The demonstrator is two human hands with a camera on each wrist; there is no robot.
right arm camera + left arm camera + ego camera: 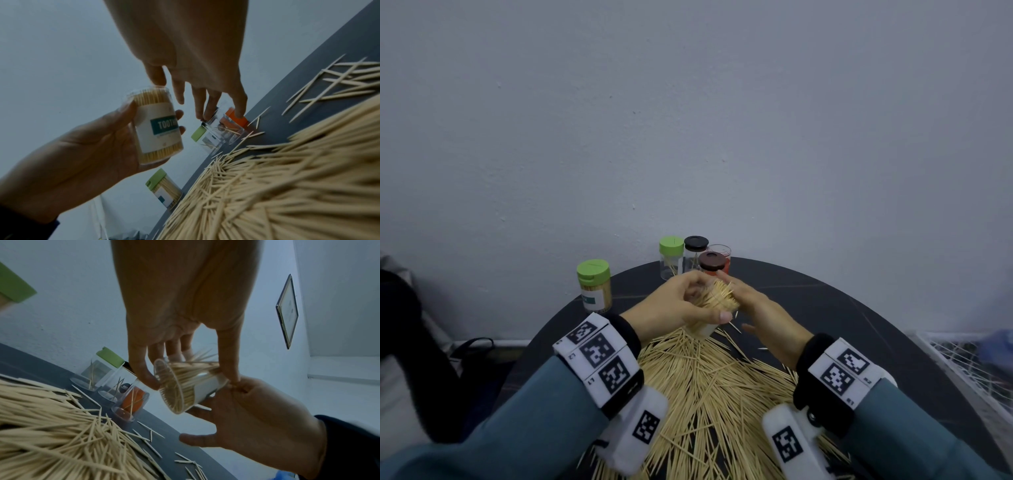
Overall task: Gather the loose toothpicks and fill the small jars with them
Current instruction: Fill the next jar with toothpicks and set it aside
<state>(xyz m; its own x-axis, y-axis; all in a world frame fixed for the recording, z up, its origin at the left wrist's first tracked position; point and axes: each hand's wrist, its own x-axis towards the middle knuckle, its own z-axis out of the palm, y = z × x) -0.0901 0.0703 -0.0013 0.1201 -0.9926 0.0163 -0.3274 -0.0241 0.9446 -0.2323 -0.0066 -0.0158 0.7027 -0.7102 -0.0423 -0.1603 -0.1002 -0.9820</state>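
Pale wooden toothpicks (709, 387) lie in a broad loose heap across the near half of a dark round table (859, 308), with stray ones scattered along its edge. Above the heap, the left hand (674, 301) grips a clear labelled jar (158, 126), thumb on one side and fingers curled round the other. The jar is tilted, packed with toothpicks, uncapped, and a tuft of them fans out past its mouth. The right hand (763, 311) is just beside that mouth, fingers extended and relaxed, fingertips (236, 384) touching the protruding ends; it grips nothing.

At the far edge of the table stands a cluster of small jars: one with a green cap (671, 258), one with a black cap (695, 251), one with a brown cap and orange label (713, 265), each holding only a few toothpicks. To the left, apart from them, stands a full green-capped jar (594, 286).
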